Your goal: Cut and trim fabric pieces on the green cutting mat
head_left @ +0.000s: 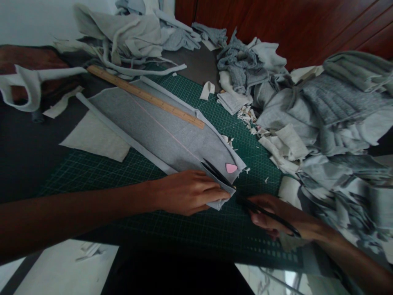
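At the far left, a pale strip (29,88) hangs in a loop over a brown bag (33,57), and its other end runs toward the ruler (144,96). Below the ruler's left end, a scrap (95,137) sits partly under the long edge of the cloth (138,123). This grey cloth slants from the upper left down to the middle of the frame, with the ruler lying along it and a faint line drawn beside the ruler.

At centre, the left hand (192,192) presses over the cloth's near corner, fingers curled closed on it. One blade of the scissors (218,175) lies on top of the cloth, just beside that hand's knuckles; how wide the blades stand cannot be told. Pink chalk (231,168) rests near the cloth's right tip.

Right of centre, low, the right hand (273,211) is closed around the scissors' handles, well off the cloth. Green mat (184,231) shows in a narrow gap between the two hands, in a broad band below the left wrist, and to the right of the cloth's tip. Just above the right wrist a white roll (289,190) crowds it, and heaped fabric (346,102) fills the right side.
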A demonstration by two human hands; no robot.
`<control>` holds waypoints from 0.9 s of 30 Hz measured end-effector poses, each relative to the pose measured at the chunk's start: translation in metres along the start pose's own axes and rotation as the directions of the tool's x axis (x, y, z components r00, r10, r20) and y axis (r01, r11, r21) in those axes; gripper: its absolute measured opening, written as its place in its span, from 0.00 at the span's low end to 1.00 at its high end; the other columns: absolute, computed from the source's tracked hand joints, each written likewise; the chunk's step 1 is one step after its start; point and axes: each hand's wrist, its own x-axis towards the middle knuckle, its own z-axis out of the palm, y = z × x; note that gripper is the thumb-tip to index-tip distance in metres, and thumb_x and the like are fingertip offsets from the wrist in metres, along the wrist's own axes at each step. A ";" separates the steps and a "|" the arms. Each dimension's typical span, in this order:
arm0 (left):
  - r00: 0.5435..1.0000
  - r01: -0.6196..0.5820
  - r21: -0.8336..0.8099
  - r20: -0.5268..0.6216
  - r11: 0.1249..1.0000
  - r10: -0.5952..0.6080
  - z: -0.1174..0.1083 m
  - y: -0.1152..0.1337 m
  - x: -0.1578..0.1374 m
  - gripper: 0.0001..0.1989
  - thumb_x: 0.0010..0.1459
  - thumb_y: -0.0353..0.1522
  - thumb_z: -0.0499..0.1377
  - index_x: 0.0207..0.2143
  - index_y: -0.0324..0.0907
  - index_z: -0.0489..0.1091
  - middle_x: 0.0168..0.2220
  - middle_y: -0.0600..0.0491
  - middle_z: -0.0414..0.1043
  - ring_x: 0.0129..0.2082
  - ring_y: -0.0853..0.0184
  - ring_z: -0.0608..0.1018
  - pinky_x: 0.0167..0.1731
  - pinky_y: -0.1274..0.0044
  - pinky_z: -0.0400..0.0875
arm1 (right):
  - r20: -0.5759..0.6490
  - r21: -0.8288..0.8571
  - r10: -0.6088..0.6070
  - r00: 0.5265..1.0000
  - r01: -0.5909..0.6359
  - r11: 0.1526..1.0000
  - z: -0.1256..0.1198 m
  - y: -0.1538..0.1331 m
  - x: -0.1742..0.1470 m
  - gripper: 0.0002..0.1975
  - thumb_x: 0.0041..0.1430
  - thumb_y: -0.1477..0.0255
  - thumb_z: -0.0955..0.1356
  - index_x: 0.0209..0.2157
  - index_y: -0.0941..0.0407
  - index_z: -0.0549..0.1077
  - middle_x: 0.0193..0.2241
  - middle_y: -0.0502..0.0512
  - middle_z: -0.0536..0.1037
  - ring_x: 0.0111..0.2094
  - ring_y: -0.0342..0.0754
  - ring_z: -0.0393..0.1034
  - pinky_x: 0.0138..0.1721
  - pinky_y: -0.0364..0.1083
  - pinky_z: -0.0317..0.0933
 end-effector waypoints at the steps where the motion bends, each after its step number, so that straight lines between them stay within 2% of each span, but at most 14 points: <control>1: 1.000 0.001 -0.003 -0.003 1.000 -0.001 0.000 0.000 0.000 0.17 0.68 0.27 0.59 0.58 0.36 0.68 0.47 0.46 0.81 0.44 0.60 0.83 0.49 0.69 0.78 | 0.002 -0.011 -0.002 1.000 0.002 1.000 0.000 0.000 0.000 0.30 0.58 0.41 0.71 0.34 0.56 0.67 0.26 0.44 0.62 0.23 0.37 0.58 0.21 0.37 0.58; 5: 1.000 -0.001 -0.035 -0.012 0.999 0.000 0.000 0.000 -0.002 0.17 0.68 0.28 0.59 0.58 0.38 0.68 0.49 0.46 0.81 0.46 0.61 0.83 0.50 0.69 0.78 | 0.037 -0.021 -0.028 0.999 0.029 0.999 0.002 -0.002 0.003 0.31 0.57 0.41 0.71 0.32 0.56 0.65 0.26 0.43 0.60 0.22 0.36 0.56 0.19 0.36 0.56; 9: 0.998 -0.034 -0.067 -0.055 0.997 0.031 0.001 0.003 -0.003 0.18 0.67 0.27 0.60 0.59 0.38 0.68 0.50 0.45 0.81 0.47 0.61 0.83 0.50 0.70 0.78 | 0.048 -0.005 -0.051 0.998 0.052 0.999 0.004 -0.011 0.009 0.31 0.58 0.41 0.71 0.33 0.56 0.65 0.25 0.43 0.61 0.22 0.36 0.57 0.20 0.37 0.59; 14: 0.992 -0.099 -0.077 -0.084 0.992 0.092 0.004 0.007 0.000 0.13 0.72 0.30 0.55 0.56 0.38 0.70 0.47 0.46 0.82 0.47 0.62 0.83 0.50 0.70 0.78 | 0.040 -0.009 -0.092 0.995 0.093 0.996 0.007 -0.019 0.020 0.32 0.57 0.40 0.70 0.35 0.57 0.68 0.24 0.43 0.63 0.20 0.36 0.60 0.19 0.37 0.62; 17: 0.987 -0.135 -0.077 -0.103 0.988 0.126 0.005 0.008 0.002 0.13 0.73 0.30 0.54 0.56 0.35 0.70 0.49 0.44 0.81 0.48 0.62 0.83 0.52 0.70 0.78 | 0.035 -0.022 -0.104 0.994 0.105 0.994 0.007 -0.023 0.025 0.32 0.58 0.40 0.70 0.37 0.58 0.70 0.24 0.43 0.63 0.19 0.37 0.61 0.19 0.37 0.62; 27: 0.990 -0.117 -0.128 -0.090 0.985 0.106 0.000 0.009 0.001 0.16 0.75 0.31 0.50 0.59 0.38 0.70 0.49 0.44 0.82 0.51 0.61 0.82 0.56 0.69 0.77 | 0.082 -0.029 -0.124 0.989 0.127 0.992 0.003 -0.023 0.028 0.36 0.57 0.36 0.68 0.39 0.58 0.71 0.24 0.44 0.64 0.20 0.37 0.62 0.20 0.38 0.64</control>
